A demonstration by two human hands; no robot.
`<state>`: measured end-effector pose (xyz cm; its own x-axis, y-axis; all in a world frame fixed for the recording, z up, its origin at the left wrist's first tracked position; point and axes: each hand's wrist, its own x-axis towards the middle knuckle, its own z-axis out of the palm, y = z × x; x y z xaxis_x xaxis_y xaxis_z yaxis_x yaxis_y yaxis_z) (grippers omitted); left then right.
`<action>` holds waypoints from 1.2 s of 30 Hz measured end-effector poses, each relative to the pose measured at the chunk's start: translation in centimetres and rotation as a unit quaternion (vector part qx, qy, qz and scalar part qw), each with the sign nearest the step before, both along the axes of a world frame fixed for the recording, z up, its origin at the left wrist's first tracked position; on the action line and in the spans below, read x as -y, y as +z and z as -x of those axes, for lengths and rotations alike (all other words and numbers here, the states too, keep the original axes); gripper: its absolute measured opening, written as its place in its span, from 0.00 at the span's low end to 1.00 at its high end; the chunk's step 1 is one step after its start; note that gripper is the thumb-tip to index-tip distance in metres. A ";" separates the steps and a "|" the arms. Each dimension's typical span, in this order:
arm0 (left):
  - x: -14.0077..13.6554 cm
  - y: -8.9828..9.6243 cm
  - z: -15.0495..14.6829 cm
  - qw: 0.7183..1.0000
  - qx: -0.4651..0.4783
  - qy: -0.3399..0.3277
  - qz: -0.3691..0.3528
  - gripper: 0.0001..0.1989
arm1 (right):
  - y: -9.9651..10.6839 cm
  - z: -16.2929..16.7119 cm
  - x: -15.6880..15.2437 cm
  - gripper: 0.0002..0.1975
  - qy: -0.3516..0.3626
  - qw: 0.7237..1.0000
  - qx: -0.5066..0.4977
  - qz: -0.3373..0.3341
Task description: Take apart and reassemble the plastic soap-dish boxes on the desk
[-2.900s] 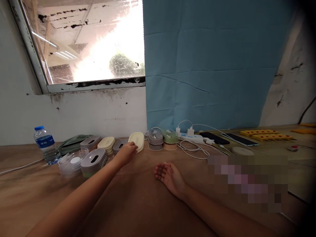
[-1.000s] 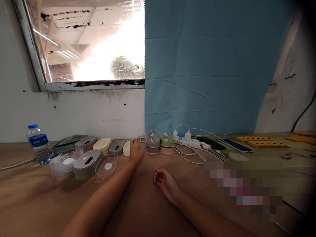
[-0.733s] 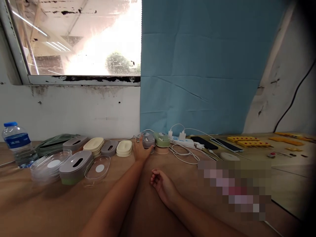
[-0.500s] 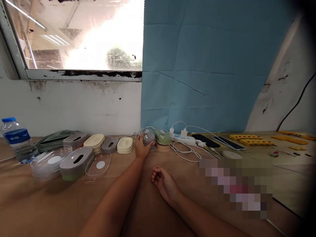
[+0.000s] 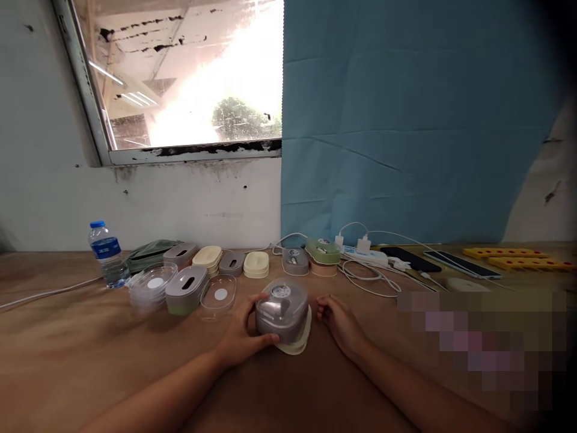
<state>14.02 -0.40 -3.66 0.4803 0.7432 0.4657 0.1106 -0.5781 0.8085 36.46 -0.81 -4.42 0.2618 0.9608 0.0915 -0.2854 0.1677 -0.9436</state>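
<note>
In front of me sits a grey oval box (image 5: 282, 322) with a clear lid, a round printed label on top. It rests, slightly tilted, on a cream-coloured piece (image 5: 297, 344) that sticks out at its right and near side. My left hand (image 5: 243, 334) grips the box from the left, thumb along the near side and fingers at the far side. Just to the right, my right hand (image 5: 340, 325) lies on the table with its fingers curled in, touching neither piece; nothing shows in it.
Behind stand a smaller grey box (image 5: 295, 262) and a green-topped box (image 5: 323, 251). To the left are cream tubs (image 5: 256, 264), grey slotted covers (image 5: 186, 286), clear lids (image 5: 153, 282) and a water bottle (image 5: 108, 255). Cables, a power strip (image 5: 367, 255) and phones (image 5: 410, 259) lie to the right.
My left hand has brought a grey box from the back row toward me, with the cream piece under it. My right hand stays curled nearby. The view has swung left.
</note>
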 end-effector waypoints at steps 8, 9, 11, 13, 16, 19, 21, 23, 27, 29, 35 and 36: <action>0.2 0.2 2.7 0.999 0.011 -0.028 0.032 0.32 | 0.4 0.9 1.0 0.04 0.035 0.983 0.177 -0.026; 0.1 0.2 2.6 0.999 0.016 -0.030 0.034 0.32 | 0.4 0.9 1.0 0.07 0.037 0.979 0.197 -0.030; 0.1 0.1 2.4 0.999 0.025 -0.025 0.031 0.32 | 0.2 0.8 0.9 0.14 0.043 0.971 0.232 -0.038; 0.1 0.0 2.2 0.999 0.031 -0.021 0.030 0.32 | 0.0 0.6 0.8 0.22 0.054 0.964 0.258 -0.040; 0.3 0.0 1.9 0.997 0.032 -0.048 0.055 0.32 | -0.3 0.2 0.6 0.27 0.085 0.950 0.296 -0.041; 0.4 0.0 1.9 0.990 0.033 -0.100 0.096 0.32 | -0.1 0.1 1.0 0.30 0.127 0.932 0.337 -0.048; 0.3 -0.1 2.0 0.988 0.024 -0.115 0.102 0.32 | 0.2 0.2 1.5 0.34 0.150 0.921 0.357 -0.050; 0.2 -0.1 2.1 0.988 0.006 -0.121 0.100 0.32 | 0.6 0.4 2.1 0.40 0.157 0.913 0.373 -0.045; 0.1 0.2 2.5 0.984 -0.019 -0.151 0.097 0.33 | 1.0 0.6 2.6 0.42 0.156 0.899 0.401 -0.090; 0.2 0.3 2.7 0.982 -0.025 -0.163 0.095 0.33 | 1.1 0.5 2.6 0.40 0.150 0.883 0.427 -0.120; 0.5 0.5 3.5 0.984 -0.082 -0.153 0.043 0.40 | 2.0 0.9 3.3 0.40 0.147 0.864 0.451 -0.168; 0.6 0.6 3.7 0.984 -0.098 -0.148 0.022 0.43 | 2.2 1.1 3.4 0.39 0.153 0.864 0.447 -0.175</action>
